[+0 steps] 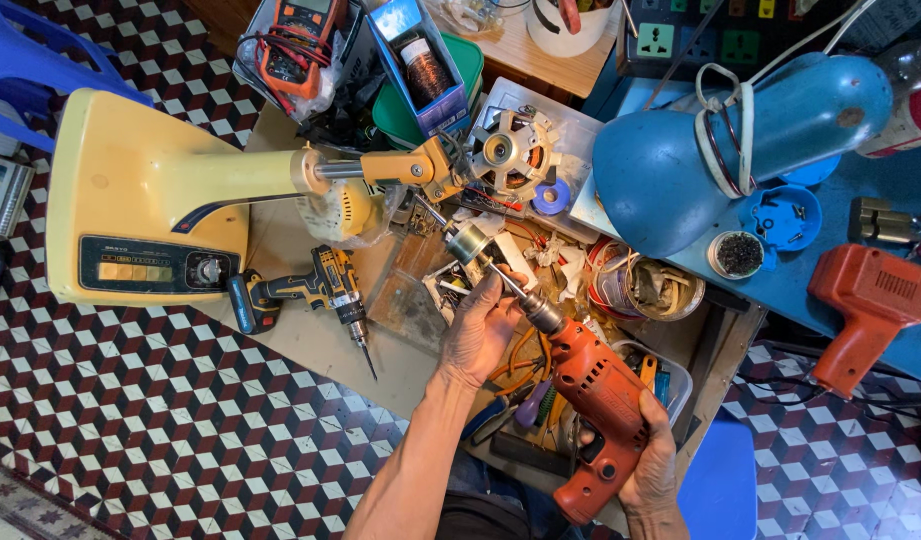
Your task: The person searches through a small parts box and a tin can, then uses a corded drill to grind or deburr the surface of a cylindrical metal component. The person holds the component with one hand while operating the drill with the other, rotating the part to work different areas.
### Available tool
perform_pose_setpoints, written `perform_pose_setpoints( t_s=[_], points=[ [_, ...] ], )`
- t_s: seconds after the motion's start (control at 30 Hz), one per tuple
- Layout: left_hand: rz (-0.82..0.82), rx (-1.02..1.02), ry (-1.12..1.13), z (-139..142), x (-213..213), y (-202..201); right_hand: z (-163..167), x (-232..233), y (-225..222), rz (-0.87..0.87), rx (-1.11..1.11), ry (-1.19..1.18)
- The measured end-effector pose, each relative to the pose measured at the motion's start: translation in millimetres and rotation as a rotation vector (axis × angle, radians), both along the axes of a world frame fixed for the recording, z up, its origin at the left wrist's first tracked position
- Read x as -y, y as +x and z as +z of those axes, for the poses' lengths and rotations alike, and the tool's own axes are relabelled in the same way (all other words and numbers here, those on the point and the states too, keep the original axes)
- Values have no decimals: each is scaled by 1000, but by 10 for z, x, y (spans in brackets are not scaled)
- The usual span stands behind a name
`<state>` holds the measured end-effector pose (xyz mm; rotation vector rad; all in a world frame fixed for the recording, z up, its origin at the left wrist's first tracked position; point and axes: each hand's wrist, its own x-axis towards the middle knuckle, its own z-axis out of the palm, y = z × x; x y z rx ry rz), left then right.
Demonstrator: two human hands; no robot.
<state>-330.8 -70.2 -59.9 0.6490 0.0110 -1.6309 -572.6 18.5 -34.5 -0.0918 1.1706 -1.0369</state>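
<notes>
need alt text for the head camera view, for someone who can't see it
Seen from above, a person's right hand grips an orange electric drill while the left hand holds its chuck, which clamps a shaft with a small metal rotor. Around it on the cluttered workbench lie a cream fan base, a cordless drill and a blue desk lamp.

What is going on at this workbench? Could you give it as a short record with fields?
Right hand: right hand grips the handle of an orange corded drill.
Left hand: left hand holds the drill's chuck, where a shaft with a small metal rotor is fitted.
Nearby: cordless drill, cream fan base, motor stator, blue desk lamp.
Floor: checked tiles.
</notes>
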Motion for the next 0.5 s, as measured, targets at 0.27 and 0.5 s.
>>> perform_pose_setpoints(
  t_s=[0.27,0.5],
  points=[
    [46,-16,-17,-99,42,39,15,1,0,2,2,17],
    [31,-5,-7,-6,34,-2,42,0,20,-7,8,13]
  ],
)
